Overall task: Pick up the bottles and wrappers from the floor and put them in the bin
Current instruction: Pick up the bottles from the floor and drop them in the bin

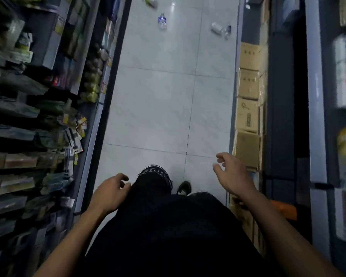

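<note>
Both hands empty, left hand [110,189] loosely curled by the thigh, right hand [233,172] raised, fingers relaxed

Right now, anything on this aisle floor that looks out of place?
Yes: litter lies on the tiles far ahead. A blue-labelled bottle lies mid-aisle, a green-labelled bottle beyond it, and a white container with a small clear bottle near the cardboard boxes. Both hands hold nothing.

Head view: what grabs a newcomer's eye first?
The two empty hands, left and right, hang loosely curled low in the frame over a pale tiled floor. At the far end of the aisle lies litter: a blue-labelled bottle, a green-labelled one beyond it, and a white wrapper near the cardboard boxes along the right.
</note>
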A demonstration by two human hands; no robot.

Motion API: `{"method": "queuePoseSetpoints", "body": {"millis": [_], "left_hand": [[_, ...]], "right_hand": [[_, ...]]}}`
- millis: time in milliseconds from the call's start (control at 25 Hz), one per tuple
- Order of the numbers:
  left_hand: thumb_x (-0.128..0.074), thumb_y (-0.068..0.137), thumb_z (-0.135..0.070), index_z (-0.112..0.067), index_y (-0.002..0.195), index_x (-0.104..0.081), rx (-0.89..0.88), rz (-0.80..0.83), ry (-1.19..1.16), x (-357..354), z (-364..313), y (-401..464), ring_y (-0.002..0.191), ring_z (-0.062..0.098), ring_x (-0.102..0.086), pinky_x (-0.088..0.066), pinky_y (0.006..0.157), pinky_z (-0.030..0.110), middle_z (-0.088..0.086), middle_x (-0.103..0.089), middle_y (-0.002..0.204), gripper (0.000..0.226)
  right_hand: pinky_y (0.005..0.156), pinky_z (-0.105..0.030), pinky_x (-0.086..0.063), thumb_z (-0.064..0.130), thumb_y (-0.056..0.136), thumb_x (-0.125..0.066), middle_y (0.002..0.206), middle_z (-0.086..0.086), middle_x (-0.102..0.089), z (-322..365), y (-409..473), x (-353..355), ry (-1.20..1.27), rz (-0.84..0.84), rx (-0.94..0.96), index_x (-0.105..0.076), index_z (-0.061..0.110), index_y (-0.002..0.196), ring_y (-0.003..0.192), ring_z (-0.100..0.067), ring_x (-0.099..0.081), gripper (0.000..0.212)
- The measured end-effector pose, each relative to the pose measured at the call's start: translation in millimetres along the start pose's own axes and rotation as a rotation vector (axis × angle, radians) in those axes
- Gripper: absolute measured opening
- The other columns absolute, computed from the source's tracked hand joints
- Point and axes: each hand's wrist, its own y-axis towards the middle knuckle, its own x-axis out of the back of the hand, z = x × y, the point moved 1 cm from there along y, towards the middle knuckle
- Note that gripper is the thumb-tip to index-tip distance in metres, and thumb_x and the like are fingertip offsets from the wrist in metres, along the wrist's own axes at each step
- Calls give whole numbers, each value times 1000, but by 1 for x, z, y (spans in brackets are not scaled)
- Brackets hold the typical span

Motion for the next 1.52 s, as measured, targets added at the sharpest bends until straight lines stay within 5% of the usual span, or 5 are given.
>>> {"method": "queuePoseSetpoints", "body": {"millis": [360, 880, 1520], "left_hand": [[-53, 98, -43, -27, 125, -63, 42, -33, -62, 118, -52, 158, 92, 14, -66, -54, 82, 35, -9, -70, 102, 33], [-52, 95, -43, -28, 121, -63, -174, -80, 75, 312, -272, 434, 93, 15, -67, -56, 84, 39, -14, -67, 98, 32], [-55, 97, -41, -29, 118, -65, 57, -16, -73, 409, -415, 619, 89, 11, -66, -55, 82, 36, -10, -72, 100, 26]], "right_hand": [[90, -43, -54, 41, 97, -57, 119, 6, -65, 93, 185, 66, -27, 2, 23, -58, 22, 132, 108, -17, -61, 40], [93, -38, -52, 29, 97, -62, 119, 4, -64, 114, 374, 168, 91, -42, -187, -60, 19, 131, 110, -17, -60, 36], [93, -41, -54, 43, 98, -53, 126, 5, -65, 229, 756, 392, -56, 2, 23, -56, 24, 137, 113, -16, -60, 44]]}}
